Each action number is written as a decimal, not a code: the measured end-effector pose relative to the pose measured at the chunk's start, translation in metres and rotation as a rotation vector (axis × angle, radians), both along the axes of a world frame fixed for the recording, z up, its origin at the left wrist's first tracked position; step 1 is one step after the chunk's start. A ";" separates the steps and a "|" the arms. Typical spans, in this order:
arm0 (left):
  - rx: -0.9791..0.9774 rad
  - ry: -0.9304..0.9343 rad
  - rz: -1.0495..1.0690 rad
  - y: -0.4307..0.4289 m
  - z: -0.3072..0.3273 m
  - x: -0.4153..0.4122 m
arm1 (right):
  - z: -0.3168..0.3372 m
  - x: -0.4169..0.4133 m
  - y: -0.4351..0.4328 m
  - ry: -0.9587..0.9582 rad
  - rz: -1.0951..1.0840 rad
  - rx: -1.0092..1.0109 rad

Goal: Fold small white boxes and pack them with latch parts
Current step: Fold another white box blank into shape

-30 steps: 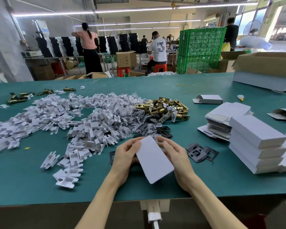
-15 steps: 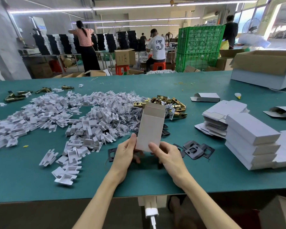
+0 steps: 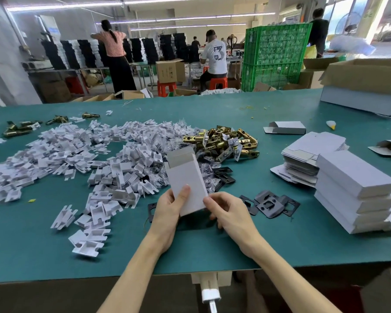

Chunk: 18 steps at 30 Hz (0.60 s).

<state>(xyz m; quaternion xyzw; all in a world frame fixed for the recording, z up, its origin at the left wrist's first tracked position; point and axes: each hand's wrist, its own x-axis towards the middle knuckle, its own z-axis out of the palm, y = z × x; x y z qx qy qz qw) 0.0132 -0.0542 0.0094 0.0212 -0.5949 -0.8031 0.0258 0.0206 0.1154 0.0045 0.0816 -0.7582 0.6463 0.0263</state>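
Currently your left hand [image 3: 167, 210] and right hand [image 3: 227, 214] grip the white box [image 3: 186, 181] by its lower end (top flap open) above the counter [image 3: 212, 247]; squeezing could crush its walls.

Upright white box [image 3: 186, 184] (in both hands [image 3: 167, 214] [image 3: 229, 214])

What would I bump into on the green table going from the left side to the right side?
Pile of white plastic pieces → heap of brass latches → stack of white boxes.
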 end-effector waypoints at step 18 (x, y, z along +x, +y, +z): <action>0.100 -0.032 -0.110 0.000 0.006 -0.026 | 0.005 -0.003 -0.001 0.056 -0.153 0.015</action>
